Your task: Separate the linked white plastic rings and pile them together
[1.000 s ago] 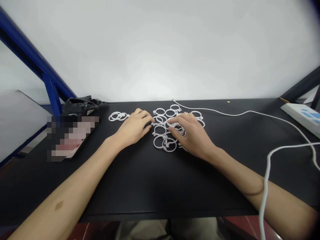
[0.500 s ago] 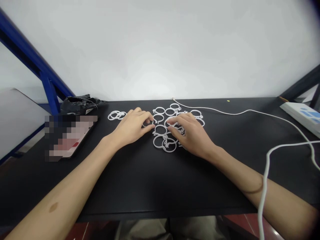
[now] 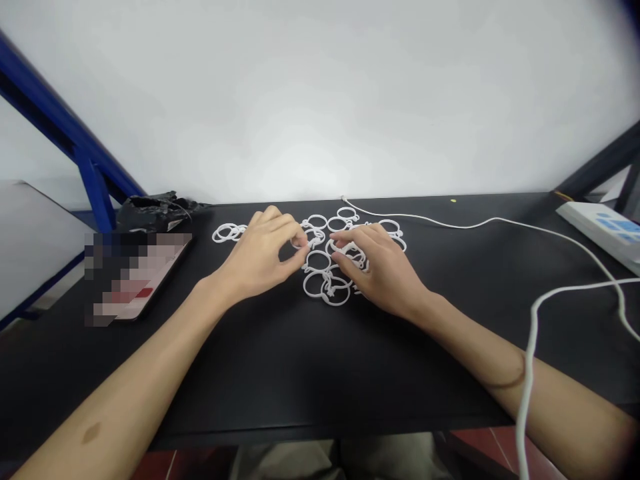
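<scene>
My left hand [image 3: 267, 250] has its thumb and index fingertip pinched on a thin white plastic ring [image 3: 295, 244], partly hidden behind the fingers. My right hand [image 3: 377, 267] hovers low over the right part of a loose cluster of white rings, its thumb and index tips apart. Small eyelet-like tabs stick out from several of them. Nearest to me in that cluster lies one ring [image 3: 336, 303]; another ring [image 3: 317, 252] lies between my hands. Left of my left hand is a small overlapping group of rings [image 3: 223, 233].
A phone-like slab [image 3: 150, 293], partly pixelated, lies at left on the black table [image 3: 280, 373]. Crumpled black plastic [image 3: 153, 212] sits behind it. A white cable [image 3: 535, 347] crosses my right forearm. A white box with blue markings [image 3: 600, 230] stands at far right.
My left thumb and index finger have closed together on a ring, and a ring between the hands has shifted or tilted. My right hand stays nearly in place. The view has shifted slightly.
</scene>
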{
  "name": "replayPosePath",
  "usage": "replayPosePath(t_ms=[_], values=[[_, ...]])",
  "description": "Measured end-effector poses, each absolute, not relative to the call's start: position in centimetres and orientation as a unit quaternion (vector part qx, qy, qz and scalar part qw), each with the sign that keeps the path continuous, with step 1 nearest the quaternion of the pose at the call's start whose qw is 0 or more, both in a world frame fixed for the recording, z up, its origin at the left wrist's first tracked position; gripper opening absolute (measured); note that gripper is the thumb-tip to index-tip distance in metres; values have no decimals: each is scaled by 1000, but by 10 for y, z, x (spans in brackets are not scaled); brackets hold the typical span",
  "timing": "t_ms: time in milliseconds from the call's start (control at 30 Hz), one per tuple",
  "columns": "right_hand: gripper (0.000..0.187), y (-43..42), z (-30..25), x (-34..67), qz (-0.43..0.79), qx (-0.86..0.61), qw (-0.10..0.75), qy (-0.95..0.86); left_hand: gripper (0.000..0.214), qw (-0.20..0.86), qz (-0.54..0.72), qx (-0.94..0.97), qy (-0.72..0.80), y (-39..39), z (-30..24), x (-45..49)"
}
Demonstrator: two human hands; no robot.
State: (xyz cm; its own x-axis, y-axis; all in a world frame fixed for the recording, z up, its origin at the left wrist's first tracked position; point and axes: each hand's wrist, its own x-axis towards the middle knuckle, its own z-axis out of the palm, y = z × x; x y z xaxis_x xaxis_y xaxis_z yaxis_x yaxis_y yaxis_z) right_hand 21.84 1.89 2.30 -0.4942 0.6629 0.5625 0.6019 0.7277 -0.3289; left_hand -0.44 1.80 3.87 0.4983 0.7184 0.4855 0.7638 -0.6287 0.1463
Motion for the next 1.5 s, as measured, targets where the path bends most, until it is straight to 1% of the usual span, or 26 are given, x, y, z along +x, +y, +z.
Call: replayPosePath(t_ms=[67, 200, 333, 433, 533, 567, 667, 700, 833, 967, 1100, 1233, 1333, 1400, 1500], values=[[25, 18, 24, 218, 47, -355, 362, -861, 9, 43, -282, -872, -397, 12, 40, 4], [17, 15, 28, 218, 55, -342, 384, -856, 15, 28, -282, -885, -370, 6, 38, 15], [19, 14, 29, 218, 59, -332, 389, -857, 19, 15, -267, -889, -372, 5, 35, 17], [14, 16, 27, 219, 70, -321, 385, -863, 18, 14, -270, -887, -374, 5, 35, 16], [10, 18, 27, 219, 78, -320, 386, -862, 13, 9, -293, -869, -399, 4, 36, 17], [10, 19, 27, 219, 77, -318, 388, -862, 15, 6, -300, -862, -409, 4, 37, 17], [10, 18, 29, 220, 70, -310, 389, -865, 31, -7, -293, -859, -419, 4, 36, 17], [11, 18, 30, 220, 69, -311, 388, -865, 32, -11, -283, -865, -414, 4, 35, 17], [14, 17, 29, 219, 84, -312, 378, -867, 25, -16, -259, -881, -395, 5, 32, 16], [13, 17, 26, 218, 105, -332, 368, -862, 21, -18, -262, -876, -405, 7, 33, 14], [25, 18, 25, 219, 104, -362, 319, -870, 23, 5, -250, -844, -474, 18, 33, 0], [29, 17, 25, 220, 63, -320, 263, -908, 30, 88, -213, -743, -628, 36, 28, -32], [38, 15, 24, 220, 47, -305, 223, -925, 37, 111, -157, -684, -704, 44, 25, -57], [36, 15, 24, 219, 48, -308, 204, -928, 39, 103, -136, -666, -726, 46, 22, -69], [23, 14, 25, 220, 59, -315, 196, -927, 41, 97, -133, -655, -738, 47, 18, -77]])
